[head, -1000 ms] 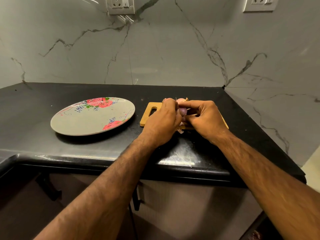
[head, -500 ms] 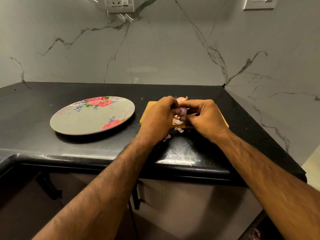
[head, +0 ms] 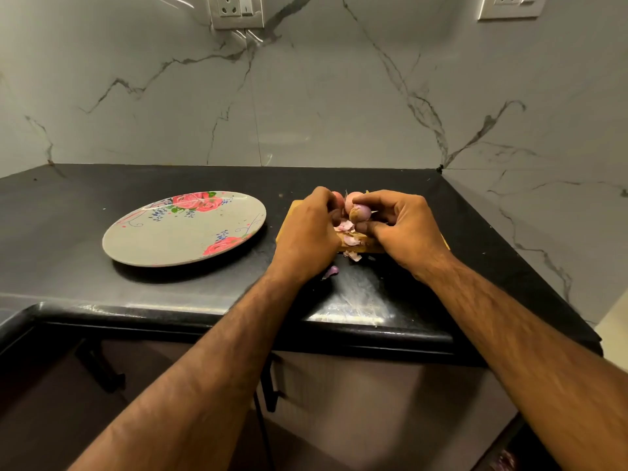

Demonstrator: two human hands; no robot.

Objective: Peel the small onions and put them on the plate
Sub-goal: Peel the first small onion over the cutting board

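My right hand point(head: 406, 229) pinches a small purple onion point(head: 361, 212) between thumb and fingers above the wooden cutting board point(head: 287, 222). My left hand point(head: 307, 232) is just left of the onion with curled fingers; whether it touches the onion is hidden. More small onions point(head: 351, 199) lie behind on the board. Pink peel scraps point(head: 350, 240) lie on the board, and one scrap point(head: 330, 271) on the counter. The grey plate with red roses point(head: 163, 239) lies to the left and holds no onions.
The black countertop point(head: 85, 198) meets a marble wall behind and at the right. Its front edge point(head: 204, 317) runs below my wrists, with dark cabinet doors under it. Wall sockets point(head: 236, 10) sit high up.
My hands have drawn slightly apart, exposing more of the onion. More peel scraps have dropped onto the board and the counter.
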